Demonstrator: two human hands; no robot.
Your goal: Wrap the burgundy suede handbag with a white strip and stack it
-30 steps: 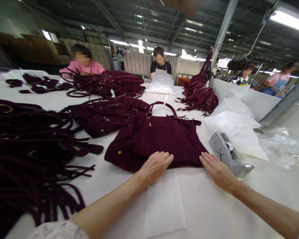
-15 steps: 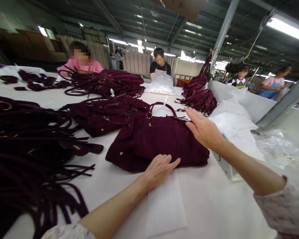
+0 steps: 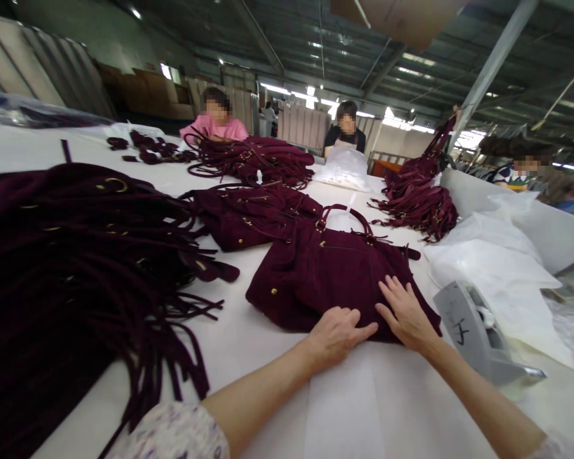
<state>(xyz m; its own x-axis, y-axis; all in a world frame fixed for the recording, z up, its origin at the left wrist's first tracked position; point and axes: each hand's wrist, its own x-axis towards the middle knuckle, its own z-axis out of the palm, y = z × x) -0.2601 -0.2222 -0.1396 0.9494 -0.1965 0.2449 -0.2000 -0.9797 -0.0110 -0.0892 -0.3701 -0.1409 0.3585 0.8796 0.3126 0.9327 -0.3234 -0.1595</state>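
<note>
A dark burgundy handbag [image 3: 344, 271] with brass studs and a looped carry handle lies on its side on the white table. My left hand [image 3: 339, 338] is at its near bottom edge, fingers curled against the bag and thumb stretched to the right; the fingertips are hidden. Flat on the bag's lower right front lies my right hand [image 3: 406, 312], fingers spread. Under my left forearm a white paper sheet [image 3: 342, 408] runs towards me. Another burgundy bag [image 3: 253, 217] touches the far left side of this one.
Burgundy bags with straps [image 3: 76, 274] are heaped at left. More straps lie in a far pile [image 3: 258, 159] and a right pile [image 3: 421, 197]. White plastic sheets [image 3: 497, 255] and a grey dispenser-like block [image 3: 478, 331] are right. Co-workers [image 3: 215, 124] sit across the table.
My right hand has come down from the bag's upper right edge onto its lower front. The left hand stays at the bottom edge. The view has swung left, uncovering the grey block.
</note>
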